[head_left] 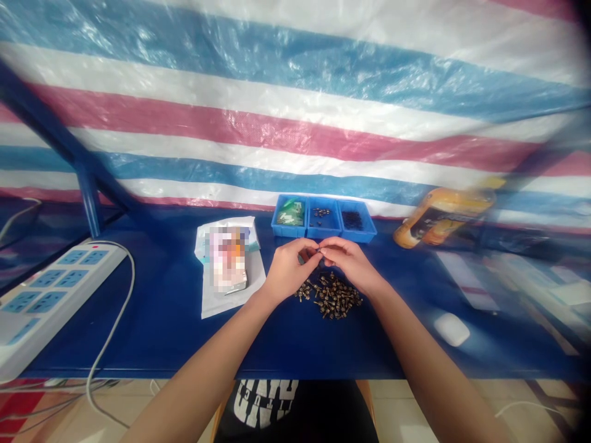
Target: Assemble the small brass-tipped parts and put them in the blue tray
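My left hand point(289, 267) and my right hand point(349, 261) meet over the blue table point(161, 320), fingertips pinched together on a small dark part point(319, 250) held between them. It is too small to name exactly. Just below the hands lies a pile of small brass-and-black screw-like parts point(332, 296). Behind the hands stand three joined blue bins point(324, 216): the left holds green packets, the middle a few small parts, the right a heap of tiny black pieces.
A phone on white paper point(228, 264) lies left of the hands. A white power strip point(44, 295) with cable sits at the far left. An orange bottle point(443, 216) lies at the right, a white mouse point(451, 328) nearer. Striped tarpaulin hangs behind.
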The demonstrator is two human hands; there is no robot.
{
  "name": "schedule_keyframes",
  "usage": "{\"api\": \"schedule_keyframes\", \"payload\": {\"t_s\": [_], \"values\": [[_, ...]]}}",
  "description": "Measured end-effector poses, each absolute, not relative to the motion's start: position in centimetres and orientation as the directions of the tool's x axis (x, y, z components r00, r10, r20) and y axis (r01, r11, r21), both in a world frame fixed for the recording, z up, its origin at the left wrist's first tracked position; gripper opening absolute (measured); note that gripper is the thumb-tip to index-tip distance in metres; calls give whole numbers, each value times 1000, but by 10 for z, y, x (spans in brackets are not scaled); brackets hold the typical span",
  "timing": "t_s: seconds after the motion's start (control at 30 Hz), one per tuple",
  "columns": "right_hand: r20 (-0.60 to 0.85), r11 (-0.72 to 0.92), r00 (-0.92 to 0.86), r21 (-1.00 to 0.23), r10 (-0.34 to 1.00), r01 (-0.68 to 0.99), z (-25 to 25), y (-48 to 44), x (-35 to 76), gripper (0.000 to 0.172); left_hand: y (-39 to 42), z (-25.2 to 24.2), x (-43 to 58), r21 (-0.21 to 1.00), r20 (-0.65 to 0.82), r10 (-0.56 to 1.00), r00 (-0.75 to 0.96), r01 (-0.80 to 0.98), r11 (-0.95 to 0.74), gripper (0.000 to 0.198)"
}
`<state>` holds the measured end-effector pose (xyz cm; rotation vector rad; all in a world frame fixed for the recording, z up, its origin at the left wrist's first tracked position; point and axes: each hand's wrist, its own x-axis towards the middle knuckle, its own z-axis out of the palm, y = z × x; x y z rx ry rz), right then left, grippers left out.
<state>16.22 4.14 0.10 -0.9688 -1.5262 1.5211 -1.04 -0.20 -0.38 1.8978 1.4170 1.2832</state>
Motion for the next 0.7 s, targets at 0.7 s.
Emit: {"api": "schedule_keyframes", "payload": {"t_s": [0.7], "values": [[-5,-18,-411,-999,912,-29,-2,41,163,29,-2,-4,-11,749,449,893,24,535,-391,14]]}}
